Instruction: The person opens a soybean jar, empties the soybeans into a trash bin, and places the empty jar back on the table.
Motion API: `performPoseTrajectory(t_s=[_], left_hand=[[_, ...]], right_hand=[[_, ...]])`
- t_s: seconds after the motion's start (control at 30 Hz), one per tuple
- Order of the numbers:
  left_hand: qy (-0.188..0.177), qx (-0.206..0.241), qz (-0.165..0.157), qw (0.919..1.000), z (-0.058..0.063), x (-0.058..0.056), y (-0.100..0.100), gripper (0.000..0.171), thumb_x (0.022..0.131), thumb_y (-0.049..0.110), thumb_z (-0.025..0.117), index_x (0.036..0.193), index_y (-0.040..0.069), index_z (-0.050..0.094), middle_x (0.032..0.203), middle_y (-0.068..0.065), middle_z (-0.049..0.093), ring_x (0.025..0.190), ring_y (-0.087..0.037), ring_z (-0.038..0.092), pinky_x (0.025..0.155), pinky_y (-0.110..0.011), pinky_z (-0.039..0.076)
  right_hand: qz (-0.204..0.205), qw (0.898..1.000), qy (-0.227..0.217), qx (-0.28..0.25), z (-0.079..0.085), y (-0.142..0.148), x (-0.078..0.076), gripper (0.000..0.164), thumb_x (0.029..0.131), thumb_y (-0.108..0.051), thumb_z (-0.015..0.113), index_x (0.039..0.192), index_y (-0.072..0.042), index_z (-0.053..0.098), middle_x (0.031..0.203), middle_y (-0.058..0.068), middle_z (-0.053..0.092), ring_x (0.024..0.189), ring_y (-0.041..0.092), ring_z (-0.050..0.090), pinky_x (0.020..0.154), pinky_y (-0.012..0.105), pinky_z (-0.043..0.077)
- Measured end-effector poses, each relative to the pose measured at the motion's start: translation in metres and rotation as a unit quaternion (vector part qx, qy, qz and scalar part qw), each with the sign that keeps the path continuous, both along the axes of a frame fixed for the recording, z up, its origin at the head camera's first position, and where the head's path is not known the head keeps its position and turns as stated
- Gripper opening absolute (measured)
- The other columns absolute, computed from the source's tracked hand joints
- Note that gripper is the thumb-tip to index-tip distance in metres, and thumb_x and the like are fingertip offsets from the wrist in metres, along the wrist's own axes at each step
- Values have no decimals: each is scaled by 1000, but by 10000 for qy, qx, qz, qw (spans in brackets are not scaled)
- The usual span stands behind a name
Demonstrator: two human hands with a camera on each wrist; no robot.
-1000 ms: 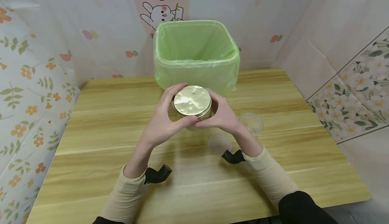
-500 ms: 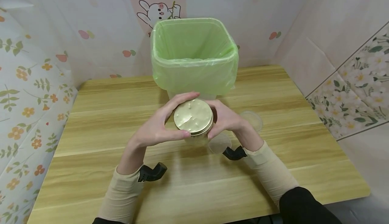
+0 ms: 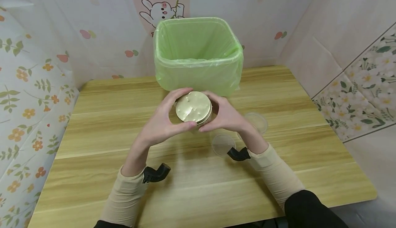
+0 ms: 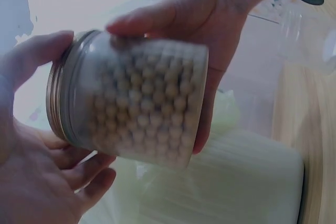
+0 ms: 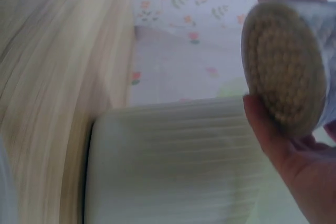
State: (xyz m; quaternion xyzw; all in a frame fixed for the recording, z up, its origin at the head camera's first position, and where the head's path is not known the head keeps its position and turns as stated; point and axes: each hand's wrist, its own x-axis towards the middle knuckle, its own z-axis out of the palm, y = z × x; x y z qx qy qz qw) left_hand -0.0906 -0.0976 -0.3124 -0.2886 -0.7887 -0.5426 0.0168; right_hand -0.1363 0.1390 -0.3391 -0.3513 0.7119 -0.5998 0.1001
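Both hands hold a clear jar [image 4: 142, 103] up above the table, packed with small pale round balls. Its gold lid [image 3: 193, 106] faces the head camera and looks dented. My left hand [image 3: 159, 123] grips around the lid end, thumb on the near side and fingers on the far side. Lower down, my right hand [image 3: 227, 116] holds the jar's body, its thumb near the left thumb. In the right wrist view the jar's bottom [image 5: 283, 69] shows the balls pressed against it.
A bin [image 3: 198, 63] lined with a green bag stands behind the jar. A flat clear disc [image 3: 223, 145] lies on the wooden table [image 3: 191, 193]. Beside the right wrist is a clear round container [image 3: 257, 121], partly hidden by the forearm.
The jar first came nearer to me, then went back toward the bin. My right thumb moved in closer to the left thumb. Both hands stay around the jar.
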Motion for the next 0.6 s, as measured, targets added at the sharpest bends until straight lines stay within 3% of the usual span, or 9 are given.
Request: performPoseTrajectory(t_s=[0.17,0.37,0.47,0.6], left_hand=[[-65,-128,593,9981,-2,-1,2,83,82,23,88,152,18,44,152,1,47,140,-16,46,120,-47,35],[-165,-404,1128,9927,-3,-1,4,86,81,35,88,152,19,42,152,2,46,136,-18,46,117,-47,38],[-208,-506,1203,9912,-3,-1,4,89,81,38,88,153,19,41,153,2,44,138,-18,46,117,-47,38],[-178,-539,1051,9928,-2,-1,3,91,79,36,90,154,20,40,155,3,43,140,-17,46,117,-46,40]], right_hand=[[-1009,9934,487,254,-2,-10,6,91,61,-2,97,141,-9,54,136,7,59,122,19,58,108,38,51],[-2048,9690,1225,642,-7,-19,11,95,58,-23,102,141,-16,56,131,1,60,120,15,57,105,39,49],[-2091,9678,1241,647,-8,-20,11,96,58,-22,102,141,-14,56,130,4,60,120,17,57,106,40,49],[-1602,9829,795,432,-6,-17,9,93,59,-10,100,141,-10,56,133,6,60,121,17,58,106,35,50]])
